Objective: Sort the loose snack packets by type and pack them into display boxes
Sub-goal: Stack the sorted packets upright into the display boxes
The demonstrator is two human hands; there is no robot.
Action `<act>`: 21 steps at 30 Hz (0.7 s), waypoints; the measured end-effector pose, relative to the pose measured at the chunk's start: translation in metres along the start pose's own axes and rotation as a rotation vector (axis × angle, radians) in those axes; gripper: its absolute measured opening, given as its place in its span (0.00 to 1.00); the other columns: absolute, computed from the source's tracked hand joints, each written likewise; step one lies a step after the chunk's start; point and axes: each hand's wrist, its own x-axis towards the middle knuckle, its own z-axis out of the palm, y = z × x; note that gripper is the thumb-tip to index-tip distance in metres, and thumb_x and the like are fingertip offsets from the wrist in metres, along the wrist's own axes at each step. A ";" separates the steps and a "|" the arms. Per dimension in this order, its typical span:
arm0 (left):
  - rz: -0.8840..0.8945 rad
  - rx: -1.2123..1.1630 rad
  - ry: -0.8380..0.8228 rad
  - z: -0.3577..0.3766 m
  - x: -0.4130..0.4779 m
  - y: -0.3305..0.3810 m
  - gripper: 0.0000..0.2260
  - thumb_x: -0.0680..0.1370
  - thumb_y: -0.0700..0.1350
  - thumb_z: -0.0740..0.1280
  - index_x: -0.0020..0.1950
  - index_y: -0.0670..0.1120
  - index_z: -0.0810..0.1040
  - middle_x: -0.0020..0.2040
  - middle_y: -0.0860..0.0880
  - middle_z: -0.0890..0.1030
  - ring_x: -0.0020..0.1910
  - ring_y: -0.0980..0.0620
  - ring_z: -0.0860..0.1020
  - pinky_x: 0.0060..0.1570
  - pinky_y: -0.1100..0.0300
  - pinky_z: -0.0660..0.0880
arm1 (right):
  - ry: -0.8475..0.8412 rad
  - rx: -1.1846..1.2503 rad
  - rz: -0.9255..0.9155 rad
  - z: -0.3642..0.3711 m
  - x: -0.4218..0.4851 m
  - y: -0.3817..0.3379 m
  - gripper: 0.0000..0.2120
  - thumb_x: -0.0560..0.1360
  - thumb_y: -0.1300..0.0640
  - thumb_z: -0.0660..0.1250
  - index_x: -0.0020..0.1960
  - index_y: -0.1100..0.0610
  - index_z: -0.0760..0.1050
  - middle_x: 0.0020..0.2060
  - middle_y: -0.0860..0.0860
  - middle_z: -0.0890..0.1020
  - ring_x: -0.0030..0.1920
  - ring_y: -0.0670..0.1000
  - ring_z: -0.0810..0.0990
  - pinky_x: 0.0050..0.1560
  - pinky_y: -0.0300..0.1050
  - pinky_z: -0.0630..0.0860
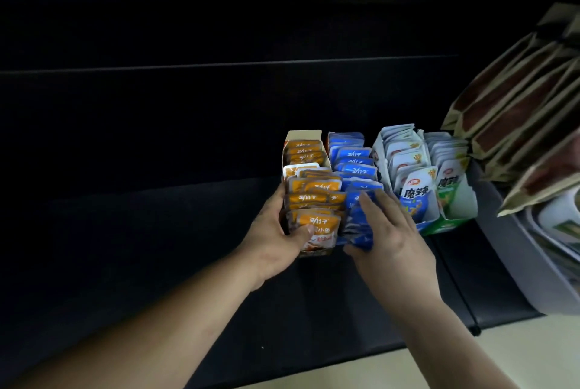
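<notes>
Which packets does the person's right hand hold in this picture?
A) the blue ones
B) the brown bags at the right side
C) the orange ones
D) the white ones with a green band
A: the right hand grips the front of the blue packets between thumb and fingers, while the left hand holds the orange packets.

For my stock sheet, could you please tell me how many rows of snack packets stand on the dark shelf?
4, side by side: orange foil packets leftmost, blue foil packets next, white-and-blue packets third, white-and-green packets rightmost. More may be hidden.
</notes>
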 end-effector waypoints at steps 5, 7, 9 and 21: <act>0.004 0.011 0.057 0.016 0.001 0.004 0.39 0.78 0.48 0.75 0.80 0.69 0.56 0.74 0.60 0.67 0.72 0.57 0.71 0.71 0.50 0.73 | 0.001 -0.075 -0.008 -0.008 0.014 0.003 0.43 0.65 0.54 0.84 0.76 0.54 0.70 0.75 0.55 0.73 0.78 0.58 0.66 0.76 0.59 0.65; 0.020 0.004 0.107 0.019 0.000 0.001 0.38 0.77 0.48 0.76 0.79 0.68 0.58 0.71 0.60 0.67 0.70 0.56 0.72 0.69 0.48 0.75 | 0.006 -0.083 -0.022 -0.010 0.012 -0.001 0.43 0.63 0.51 0.84 0.75 0.54 0.72 0.73 0.57 0.75 0.77 0.60 0.69 0.76 0.63 0.65; 0.054 0.015 0.148 0.019 -0.003 -0.004 0.38 0.76 0.50 0.77 0.79 0.68 0.60 0.70 0.60 0.69 0.69 0.57 0.73 0.68 0.49 0.77 | 0.026 -0.053 -0.063 -0.007 0.007 -0.005 0.41 0.62 0.50 0.85 0.71 0.54 0.76 0.69 0.58 0.78 0.74 0.61 0.73 0.72 0.66 0.70; 0.071 0.097 0.112 0.027 -0.008 -0.002 0.36 0.84 0.50 0.64 0.82 0.67 0.43 0.73 0.61 0.62 0.61 0.67 0.71 0.60 0.67 0.74 | 0.056 -0.012 -0.228 0.009 0.018 -0.017 0.28 0.76 0.53 0.72 0.76 0.47 0.72 0.75 0.56 0.73 0.77 0.61 0.68 0.75 0.63 0.62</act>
